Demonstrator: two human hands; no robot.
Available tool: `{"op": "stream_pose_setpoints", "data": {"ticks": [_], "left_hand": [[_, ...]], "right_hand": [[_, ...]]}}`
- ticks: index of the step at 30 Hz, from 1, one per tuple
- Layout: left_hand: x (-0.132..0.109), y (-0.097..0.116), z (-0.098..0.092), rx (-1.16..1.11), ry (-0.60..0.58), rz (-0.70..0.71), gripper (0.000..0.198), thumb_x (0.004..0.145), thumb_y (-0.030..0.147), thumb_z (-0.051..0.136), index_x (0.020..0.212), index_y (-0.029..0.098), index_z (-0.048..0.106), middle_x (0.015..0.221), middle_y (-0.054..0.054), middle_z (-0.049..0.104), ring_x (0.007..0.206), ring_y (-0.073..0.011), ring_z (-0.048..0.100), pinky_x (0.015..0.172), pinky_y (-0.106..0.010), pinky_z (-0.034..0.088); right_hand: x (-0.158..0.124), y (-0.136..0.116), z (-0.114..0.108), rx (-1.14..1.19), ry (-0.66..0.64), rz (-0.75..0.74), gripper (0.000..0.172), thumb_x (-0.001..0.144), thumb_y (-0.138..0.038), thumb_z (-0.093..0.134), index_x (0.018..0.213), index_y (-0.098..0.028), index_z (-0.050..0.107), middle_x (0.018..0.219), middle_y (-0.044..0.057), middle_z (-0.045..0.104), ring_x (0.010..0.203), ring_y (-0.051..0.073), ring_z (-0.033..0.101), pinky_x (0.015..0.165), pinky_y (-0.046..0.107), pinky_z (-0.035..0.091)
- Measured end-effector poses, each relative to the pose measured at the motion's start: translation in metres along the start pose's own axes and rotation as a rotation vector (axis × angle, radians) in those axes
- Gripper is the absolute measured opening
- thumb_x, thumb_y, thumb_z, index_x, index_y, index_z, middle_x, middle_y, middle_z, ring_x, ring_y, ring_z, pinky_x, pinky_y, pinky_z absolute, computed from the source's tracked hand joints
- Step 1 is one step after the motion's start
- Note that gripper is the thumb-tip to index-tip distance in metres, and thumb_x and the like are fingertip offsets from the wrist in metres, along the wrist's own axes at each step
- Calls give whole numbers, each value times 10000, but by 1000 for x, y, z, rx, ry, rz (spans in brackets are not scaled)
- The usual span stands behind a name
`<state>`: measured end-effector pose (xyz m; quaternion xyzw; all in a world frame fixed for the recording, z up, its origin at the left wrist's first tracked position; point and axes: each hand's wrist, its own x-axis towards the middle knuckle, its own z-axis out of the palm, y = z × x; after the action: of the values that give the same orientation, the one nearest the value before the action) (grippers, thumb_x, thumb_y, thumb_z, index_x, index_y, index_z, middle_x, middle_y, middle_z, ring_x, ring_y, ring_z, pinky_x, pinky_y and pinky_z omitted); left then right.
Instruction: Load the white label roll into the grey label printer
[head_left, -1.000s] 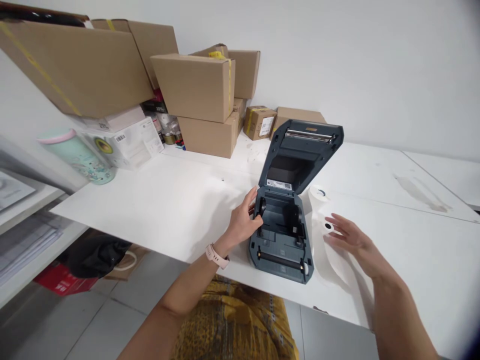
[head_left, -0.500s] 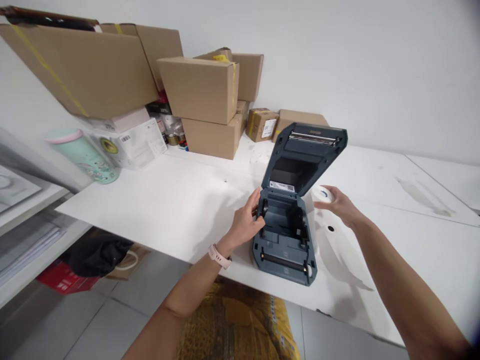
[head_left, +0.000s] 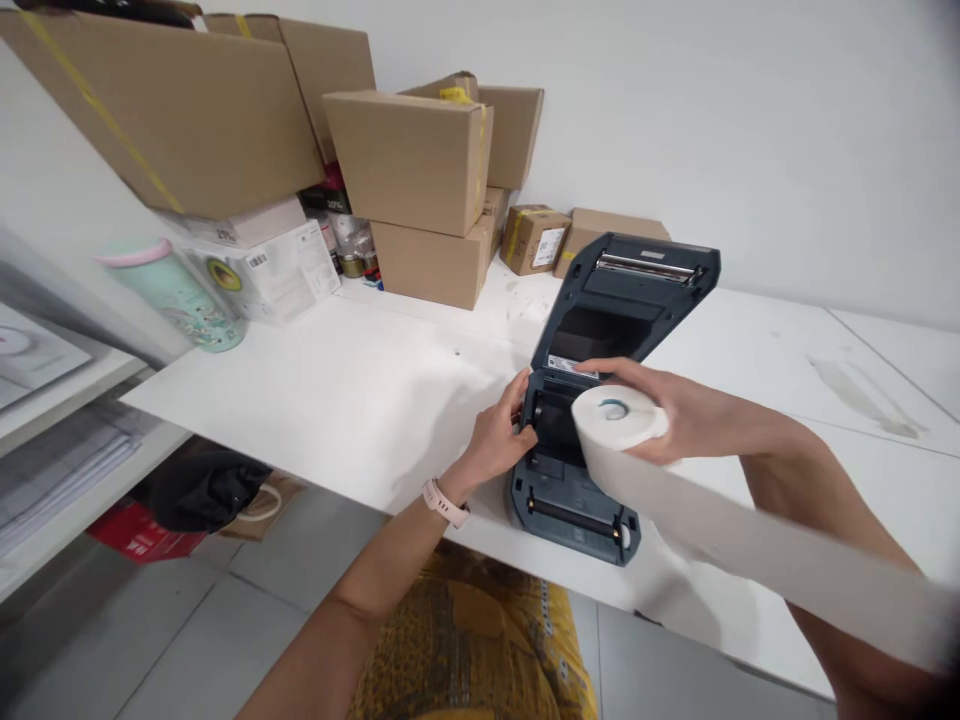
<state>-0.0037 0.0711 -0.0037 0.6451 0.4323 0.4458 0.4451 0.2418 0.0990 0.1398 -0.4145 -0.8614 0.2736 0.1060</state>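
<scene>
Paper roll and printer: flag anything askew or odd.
The paper roll, held in the right hand above the open printer, has a long loose tail trailing toward the lower right. Brownish smears mark the table.

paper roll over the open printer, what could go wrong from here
1. The paper roll in the right hand trails a long loose tail toward the lower right; it could snag or unwind further.
2. The left hand has fingers at the left wall of the printer, so the roll might pinch them going in.
</scene>
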Motion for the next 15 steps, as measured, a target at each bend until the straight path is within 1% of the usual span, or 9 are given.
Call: {"op": "stream_pose_setpoints", "data": {"ticks": [2, 3, 4, 7, 9, 11, 13, 15], "left_hand": [[0, 0, 0, 4, 8, -13, 916, 812, 122, 601, 1622, 339, 232, 1648, -63, 401, 1430, -319, 519, 1166, -484, 465], [0, 0, 0, 12, 16, -21, 920, 803, 116, 601, 1620, 338, 242, 1641, -59, 414, 1425, -317, 525, 1173, -485, 459], [1, 0, 0, 20, 24, -27, 923, 794, 111, 600, 1617, 341, 250, 1635, -53, 426, 1420, -314, 531, 1178, -485, 454], [1, 2, 0, 35, 32, -29, 930, 789, 117, 593, 1618, 345, 240, 1635, -50, 425, 1428, -310, 523, 1187, -487, 445], [0, 4, 0, 37, 30, -38, 931, 791, 122, 588, 1624, 329, 228, 1641, -67, 412, 1440, -318, 507, 1180, -492, 450], [0, 7, 0, 34, 26, -55, 934, 788, 117, 585, 1627, 313, 223, 1644, -83, 404, 1443, -324, 502, 1175, -496, 454], [-1, 9, -1, 28, 24, -62, 943, 781, 109, 587, 1627, 310, 222, 1645, -83, 401, 1439, -321, 508, 1179, -495, 451], [-1, 10, -1, 25, 33, -61, 951, 772, 100, 591, 1625, 310, 227, 1639, -76, 414, 1432, -315, 518, 1189, -496, 442]], "right_hand": [[19, -14, 3, -107, -167, 6, 982, 688, -515, 757, 1567, -301, 376, 1212, 55, 735, 990, 309, 727, 824, 390, 595], [27, -17, 5, -132, -221, 6, 1030, 696, -501, 752, 1603, -292, 311, 1186, 61, 741, 978, 312, 731, 818, 392, 590], [34, -16, 9, -165, -242, 5, 1068, 700, -497, 748, 1626, -285, 261, 1137, 63, 753, 946, 314, 737, 807, 393, 583], [48, -9, 18, -244, -285, -2, 1159, 680, -497, 765, 1655, -275, 178, 983, 58, 773, 812, 313, 739, 773, 399, 557], [53, -6, 23, -265, -308, 7, 1209, 654, -512, 790, 1659, -279, 159, 938, 53, 775, 748, 309, 728, 759, 401, 541], [54, -8, 25, -265, -314, 42, 1252, 625, -531, 821, 1659, -297, 156, 935, 48, 776, 748, 310, 723, 751, 397, 530], [54, -12, 27, -257, -309, 83, 1283, 599, -560, 849, 1655, -324, 160, 963, 46, 778, 792, 315, 727, 747, 388, 528], [53, -14, 31, -264, -316, 102, 1287, 602, -614, 844, 1655, -323, 164, 1002, 57, 780, 835, 320, 733, 731, 377, 532]]}}
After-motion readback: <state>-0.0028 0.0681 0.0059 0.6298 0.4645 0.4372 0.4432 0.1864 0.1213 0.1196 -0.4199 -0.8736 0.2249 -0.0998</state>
